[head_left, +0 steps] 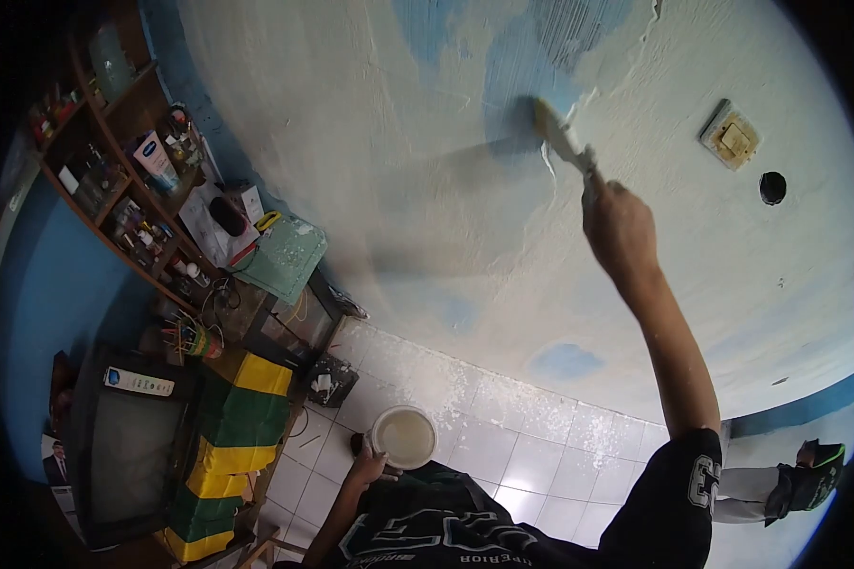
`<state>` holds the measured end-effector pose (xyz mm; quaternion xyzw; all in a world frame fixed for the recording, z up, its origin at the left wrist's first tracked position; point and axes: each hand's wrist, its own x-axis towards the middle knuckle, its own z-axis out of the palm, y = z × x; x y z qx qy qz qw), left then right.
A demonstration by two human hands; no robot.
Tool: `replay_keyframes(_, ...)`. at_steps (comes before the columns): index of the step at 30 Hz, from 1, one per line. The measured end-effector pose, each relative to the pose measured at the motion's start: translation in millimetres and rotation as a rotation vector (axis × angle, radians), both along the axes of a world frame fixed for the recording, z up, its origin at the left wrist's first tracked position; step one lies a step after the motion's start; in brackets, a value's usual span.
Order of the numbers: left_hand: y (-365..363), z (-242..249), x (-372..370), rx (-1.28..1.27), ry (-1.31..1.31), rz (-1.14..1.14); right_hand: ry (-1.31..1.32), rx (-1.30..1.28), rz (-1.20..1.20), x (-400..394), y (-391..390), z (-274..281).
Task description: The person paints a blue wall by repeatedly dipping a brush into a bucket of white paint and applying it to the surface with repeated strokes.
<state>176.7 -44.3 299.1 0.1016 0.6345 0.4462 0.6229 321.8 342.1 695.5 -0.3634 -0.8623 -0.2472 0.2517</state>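
My right hand [621, 223] is raised and wrapped round the handle of a paintbrush [562, 137]. The bristles touch the wall [399, 190], or are very close to it, by a blue patch among streaky off-white paint. Thick white ridges of paint run down near the brush. Low in front of my body, my left hand [368, 468] grips the rim and side of a round tub [377, 446]. Pale, creamy paint [406, 436] is inside the tub, which appears level.
A stained light switch [733, 138] and a dark round hole [773, 188] are at the right of the wall. On the left stand a crowded wooden shelf [128, 161], a green box [283, 256] and a television [133, 446]. White spatters mark the tiled floor [493, 417].
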Motion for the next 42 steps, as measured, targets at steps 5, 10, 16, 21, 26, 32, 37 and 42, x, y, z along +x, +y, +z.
replay_keyframes(5, -4.0, -7.7, -3.0, -0.040, -0.064, 0.059, -0.191, -0.260, -0.068, 22.0, 1.6, -71.2)
replay_keyframes(10, -6.6, 2.7, -13.4, -0.060, -0.050, 0.107, -0.203, -0.258, -0.081, 33.4, -22.8, -47.7)
replay_keyframes(16, -3.7, 1.0, -26.3, -0.051, -0.050, 0.076, -0.136, -0.093, -0.052, 13.0, -13.4, 0.8)
replay_keyframes(21, 2.2, 8.3, -30.6, -0.033, -0.032, 0.094, -0.275, -0.142, -0.108, 21.3, -15.0, -44.3)
replay_keyframes(26, 3.4, 12.9, -33.4, -0.031, -0.029, 0.111, -0.268, -0.241, -0.089, 24.6, -29.9, -18.0)
replay_keyframes(32, -3.9, -2.8, -31.7, -0.028, -0.038, 0.090, -0.181, -0.048, -0.052, 10.2, -11.3, -6.0)
replay_keyframes(37, 4.6, -7.7, -30.7, -0.077, -0.083, 0.028, -0.376, -0.119, -0.095, 3.5, -17.4, -38.6)
replay_keyframes(42, -5.6, -59.7, -40.7, 0.045, 0.095, -0.018, -0.463, -0.312, -0.062, 38.1, -7.4, -79.1)
